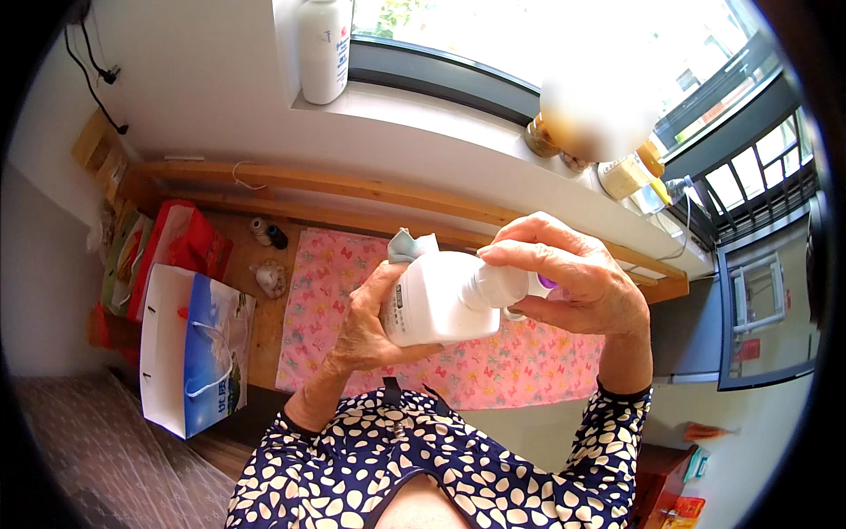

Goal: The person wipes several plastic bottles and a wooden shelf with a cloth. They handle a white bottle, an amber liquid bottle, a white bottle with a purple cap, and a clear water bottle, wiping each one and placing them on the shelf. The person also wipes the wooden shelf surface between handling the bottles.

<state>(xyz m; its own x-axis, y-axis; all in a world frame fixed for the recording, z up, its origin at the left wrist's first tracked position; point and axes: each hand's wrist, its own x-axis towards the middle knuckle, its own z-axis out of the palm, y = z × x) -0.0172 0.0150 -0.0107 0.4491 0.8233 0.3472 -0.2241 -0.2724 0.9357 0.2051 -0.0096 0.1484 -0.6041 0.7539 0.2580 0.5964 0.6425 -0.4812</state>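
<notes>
A white plastic bottle point(441, 304) lies tilted across the middle of the view, its neck pointing right. My left hand point(363, 322) is closed around its base end, and a pale blue-grey folded cloth point(411, 245) sticks up behind that hand. With thumb and fingers, my right hand point(586, 278) grips the round white cap point(500, 287) at the neck. Something small and purple point(546, 282) shows between the right fingers; its kind is mostly hidden. Beneath both hands spreads a pink cloth with a bow pattern point(322, 304).
A white paper bag with a blue side point(207, 353) stands at left, beside a red bag point(185, 251). Spools point(269, 233) lie near them. On the windowsill stand a tall white bottle point(323, 53) and several jars, including a yellow-lidded one point(621, 176). A wooden rail point(379, 187) runs behind.
</notes>
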